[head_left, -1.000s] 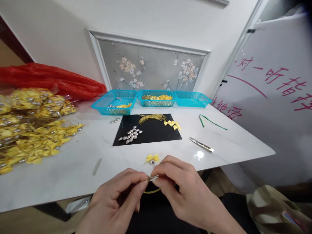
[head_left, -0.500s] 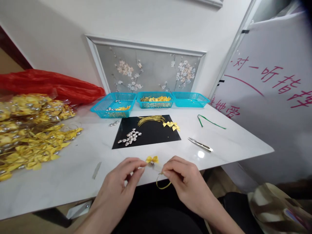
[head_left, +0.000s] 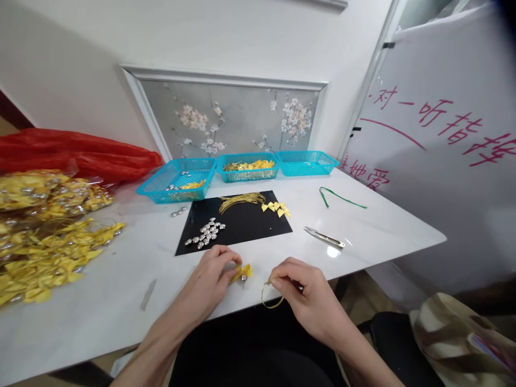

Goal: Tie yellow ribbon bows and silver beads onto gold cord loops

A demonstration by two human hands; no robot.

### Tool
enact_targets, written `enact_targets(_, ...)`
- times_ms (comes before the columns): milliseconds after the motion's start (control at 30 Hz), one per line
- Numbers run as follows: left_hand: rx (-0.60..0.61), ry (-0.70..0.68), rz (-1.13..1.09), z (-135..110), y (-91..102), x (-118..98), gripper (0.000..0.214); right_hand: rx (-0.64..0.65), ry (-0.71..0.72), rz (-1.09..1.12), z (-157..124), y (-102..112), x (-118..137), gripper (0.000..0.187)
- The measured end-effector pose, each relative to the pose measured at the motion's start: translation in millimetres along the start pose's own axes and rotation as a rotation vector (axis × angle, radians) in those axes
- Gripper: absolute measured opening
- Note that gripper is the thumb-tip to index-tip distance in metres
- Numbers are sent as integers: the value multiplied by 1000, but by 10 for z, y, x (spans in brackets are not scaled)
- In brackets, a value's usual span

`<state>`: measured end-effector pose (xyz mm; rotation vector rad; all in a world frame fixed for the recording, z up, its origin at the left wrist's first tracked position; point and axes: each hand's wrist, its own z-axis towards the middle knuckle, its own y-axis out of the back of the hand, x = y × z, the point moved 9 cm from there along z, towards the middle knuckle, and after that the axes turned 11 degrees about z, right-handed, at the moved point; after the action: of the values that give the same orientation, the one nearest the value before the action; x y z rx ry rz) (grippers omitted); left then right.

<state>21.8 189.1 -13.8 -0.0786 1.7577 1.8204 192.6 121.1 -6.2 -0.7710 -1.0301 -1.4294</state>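
My left hand (head_left: 212, 279) pinches a small yellow ribbon bow (head_left: 242, 271) at the near edge of the white table (head_left: 129, 269). My right hand (head_left: 302, 293) is closed on a thin gold cord loop (head_left: 269, 296) that hangs just off the table edge. Farther back lies a black mat (head_left: 242, 223) carrying several silver beads (head_left: 205, 234), a bundle of gold cords (head_left: 241, 200) and a few yellow bows (head_left: 276, 208).
Three teal baskets (head_left: 177, 180) line the wall. A heap of finished yellow bows (head_left: 44, 236) and a red plastic bag (head_left: 76, 153) fill the left side. Small snips (head_left: 324, 237) and a green cord (head_left: 341, 197) lie on the right. A whiteboard (head_left: 443, 150) stands at the right.
My hands have separated. The left hand reached forward and took the yellow bow on the table; the right hand kept the gold cord loop and shifted slightly right.
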Motion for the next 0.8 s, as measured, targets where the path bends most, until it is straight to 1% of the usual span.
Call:
enact_targets(133, 14, -31, -28, -24, 5, -40, 15, 1, 8, 6, -3, -25, 26, 22)
enact_targets(200, 21, -22, -61, -43, 8, -52, 15, 2, 18, 4, 3, -43, 62, 22)
enact_targets(300, 19, 5, -130, -89, 40, -96, 16, 1, 74, -12, 14, -70, 167, 21)
enact_targets(500, -49, 25, -278, -278, 258, -362, 21, -38, 194, -47, -31, -70, 460, 20)
enact_targets(600, -117, 89, -421, -416, 384, -403, 20, -67, 276, -67, -77, -49, 658, 20)
enact_targets(667, -156, 104, -506, -496, 446, -406, 19, -79, 331, -82, -101, -42, 780, 19)
enact_targets(733, -168, 62, -526, -543, 496, -438, 14, -86, 362, -84, -113, -43, 858, 19)
enact_targets(800, -170, -21, -503, -562, 542, -502, 11, -93, 379, -76, -118, -45, 900, 18)
